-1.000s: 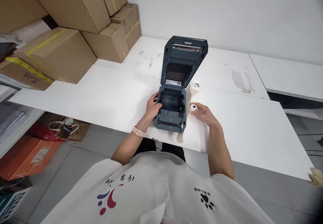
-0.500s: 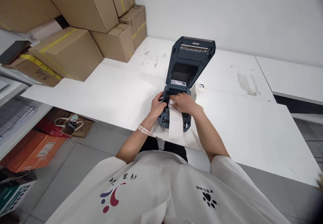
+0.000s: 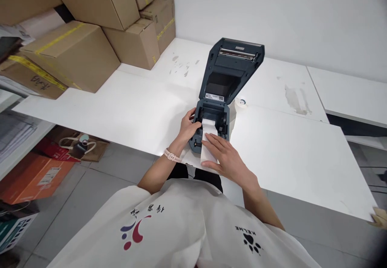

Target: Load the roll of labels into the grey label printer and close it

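Observation:
A dark grey label printer [image 3: 225, 78] stands on the white table [image 3: 290, 155] with its lid raised. A white paper roll sits in its bay, and a strip of paper [image 3: 209, 141] runs out over the printer's front edge. My left hand [image 3: 189, 127] grips the printer's left side, fingers curled round the edge of the bay. My right hand [image 3: 222, 157] lies flat on the paper strip with its fingers stretched out, pressing the strip down at the front.
A second white roll [image 3: 241, 103] lies on the table just right of the printer. Cardboard boxes [image 3: 90, 30] are stacked at the back left. More boxes and a bag [image 3: 81, 147] sit on the floor under the table's left end.
My right hand brought the roll from the table into the printer bay, then slid toward me along the paper strip. My left hand stayed on the printer's left side.

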{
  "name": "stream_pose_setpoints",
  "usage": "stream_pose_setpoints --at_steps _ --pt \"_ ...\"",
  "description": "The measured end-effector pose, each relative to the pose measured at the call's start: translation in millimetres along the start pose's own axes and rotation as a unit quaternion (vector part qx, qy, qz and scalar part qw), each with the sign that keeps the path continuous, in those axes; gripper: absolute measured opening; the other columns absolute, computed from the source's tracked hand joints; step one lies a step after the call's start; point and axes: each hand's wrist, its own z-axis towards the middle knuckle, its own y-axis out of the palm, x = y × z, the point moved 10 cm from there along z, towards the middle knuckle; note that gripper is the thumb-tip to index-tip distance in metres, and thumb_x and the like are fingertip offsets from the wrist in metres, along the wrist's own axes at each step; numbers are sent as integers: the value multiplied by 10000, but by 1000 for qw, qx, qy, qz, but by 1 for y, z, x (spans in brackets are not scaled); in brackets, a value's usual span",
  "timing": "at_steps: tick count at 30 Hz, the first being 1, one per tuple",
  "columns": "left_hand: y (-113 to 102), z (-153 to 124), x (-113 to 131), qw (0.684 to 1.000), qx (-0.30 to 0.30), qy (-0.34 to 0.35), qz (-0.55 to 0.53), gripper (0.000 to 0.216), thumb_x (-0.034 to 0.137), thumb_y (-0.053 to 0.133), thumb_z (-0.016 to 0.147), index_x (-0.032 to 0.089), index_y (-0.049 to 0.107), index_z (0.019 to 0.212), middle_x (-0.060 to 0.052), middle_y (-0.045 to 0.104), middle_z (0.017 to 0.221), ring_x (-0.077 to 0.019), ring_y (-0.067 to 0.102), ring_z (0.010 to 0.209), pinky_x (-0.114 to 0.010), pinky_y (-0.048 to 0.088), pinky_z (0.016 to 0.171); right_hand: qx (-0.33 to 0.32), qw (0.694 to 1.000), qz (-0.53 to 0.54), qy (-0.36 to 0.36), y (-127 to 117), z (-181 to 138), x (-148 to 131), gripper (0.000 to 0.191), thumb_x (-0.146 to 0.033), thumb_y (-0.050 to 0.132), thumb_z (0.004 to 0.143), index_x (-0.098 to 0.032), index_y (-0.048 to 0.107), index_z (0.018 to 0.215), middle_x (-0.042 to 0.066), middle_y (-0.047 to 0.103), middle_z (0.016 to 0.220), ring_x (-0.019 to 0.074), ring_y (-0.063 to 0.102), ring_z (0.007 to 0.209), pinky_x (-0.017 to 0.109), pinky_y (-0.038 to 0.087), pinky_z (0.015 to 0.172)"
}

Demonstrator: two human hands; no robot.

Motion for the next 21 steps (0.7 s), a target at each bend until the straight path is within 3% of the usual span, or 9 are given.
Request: stream_pose_setpoints --at_steps 4,15,18,21 --pt "-1 0 0 1000 1 -7 18 728 192 698 677 175 555 1390 -123 601 1451 -284 579 1293 -418 474 1086 23 999 -26 5 13 -9 -5 843 -627 587 919 -168 339 1581 174 365 1652 330 358 1535 544 422 1196" --pt "0 1 -1 1000 -1 -6 11 711 216 750 686 214 560 1371 -99 594 1446 -262 573 1288 -404 469 1083 47 996 -47 54 24 -3 -8 656 -395 648 946 -181 422 1523 155 400 1638 339 379 1521 561 370 1206" --pt "1 2 0 1000 -9 -7 12 716 236 753 712 214 543 1396 -107 572 1474 -277 549 1330 -412 457 1107 42 997 -8 58 22 -4 -8 702 -470 651 937 -221 403 1544 158 379 1648 349 352 1536 595 342 1219" --pt "2 -9 -3 999 -23 -29 13 773 345 767 766 225 473 1471 -124 508 1544 -311 492 1410 -438 434 1146 51 992 104 55 7 -10 0 761 -580 627 923 -301 353 1575 128 426 1627 331 400 1514 604 338 1229"
